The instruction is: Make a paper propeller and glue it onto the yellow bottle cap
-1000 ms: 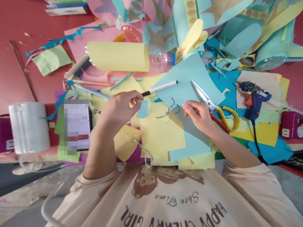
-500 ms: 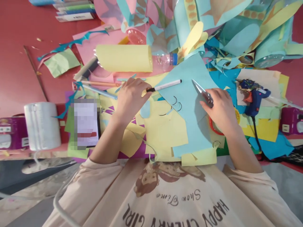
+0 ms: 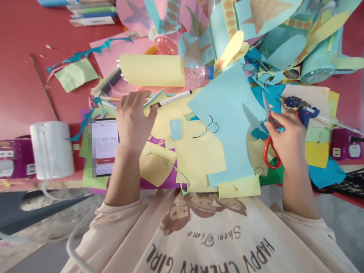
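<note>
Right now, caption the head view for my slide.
Right hand holding scissors, left hand at a marker, amid colored paper.

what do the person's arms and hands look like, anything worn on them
The left hand and right hand are bare, with no gloves, rings or watch visible. The forearms are uncovered too. Loose, pale cream-pink sleeves with plain hems cover the upper arms, matching the shirt with its brown cartoon print and dark lettering.
</note>
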Available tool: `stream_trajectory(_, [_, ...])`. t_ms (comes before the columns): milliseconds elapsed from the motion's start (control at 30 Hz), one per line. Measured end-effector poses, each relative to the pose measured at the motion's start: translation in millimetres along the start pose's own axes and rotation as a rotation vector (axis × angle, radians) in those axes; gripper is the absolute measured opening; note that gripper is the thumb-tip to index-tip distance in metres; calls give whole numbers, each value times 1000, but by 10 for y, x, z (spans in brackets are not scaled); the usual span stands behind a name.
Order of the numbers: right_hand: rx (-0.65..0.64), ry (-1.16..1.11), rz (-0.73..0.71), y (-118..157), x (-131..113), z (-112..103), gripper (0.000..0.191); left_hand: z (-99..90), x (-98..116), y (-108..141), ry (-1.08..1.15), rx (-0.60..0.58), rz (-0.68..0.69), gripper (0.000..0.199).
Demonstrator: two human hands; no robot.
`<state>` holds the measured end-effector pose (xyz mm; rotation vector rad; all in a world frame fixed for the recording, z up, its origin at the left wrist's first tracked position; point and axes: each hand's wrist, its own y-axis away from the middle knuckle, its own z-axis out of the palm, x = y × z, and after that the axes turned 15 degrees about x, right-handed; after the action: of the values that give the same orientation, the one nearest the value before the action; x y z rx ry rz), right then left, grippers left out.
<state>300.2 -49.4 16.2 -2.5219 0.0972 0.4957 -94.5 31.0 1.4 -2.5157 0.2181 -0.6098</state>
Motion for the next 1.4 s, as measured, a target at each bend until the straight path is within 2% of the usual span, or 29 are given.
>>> stream_trajectory(67, [-2,49,37,40,99,-8,29,17,195,53,94,-9,92,28])
stream_trajectory(167, [-55,137,52,76,130,11,28,66,589,204,192,-212,277,31])
stream_trajectory(233, [-46,169,5,99,26,18,30,115,840,326,205,-358,435,38])
stream_trajectory(300, [-25,127,-80,149,-159,22,34,173,1029,428,174,-466,535,46])
stream_trajectory(400, [-278,-89,-269,287,-456,50,33,263,1163,508,145,-567,605,53])
stream_trajectory(500, [-369,-121,-361,429,-618,109,45,323,1133,505,128,-594,610,55])
stream_trajectory(600, [-335,-92,-388,501,-635,169,47,338,999,456,84,-574,553,57])
stream_trajectory(800, [-143,-140,-429,508,-610,197,14,315,758,361,58,-502,407,60])
stream_trajectory(933, [-99,-219,-468,468,-720,58,12,307,729,331,96,-497,387,62])
stream_trajectory(1033, [-202,-253,-528,495,-865,-98,11,286,725,302,108,-494,361,60])
stream_trajectory(1167, [-431,-284,-568,639,-1041,-248,20,254,717,266,143,-493,338,55])
stream_trajectory(1233, [-553,-333,-577,684,-1079,-280,16,236,709,261,154,-499,332,54])
stream_trajectory(1267, [-616,-366,-563,681,-1080,-284,16,223,702,262,155,-498,325,53])
stream_trajectory(1333, [-727,-444,-488,613,-1039,-262,31,186,687,269,147,-478,292,51])
stream_trajectory(1400, [-775,-518,-371,475,-952,-193,32,134,675,281,130,-435,246,49])
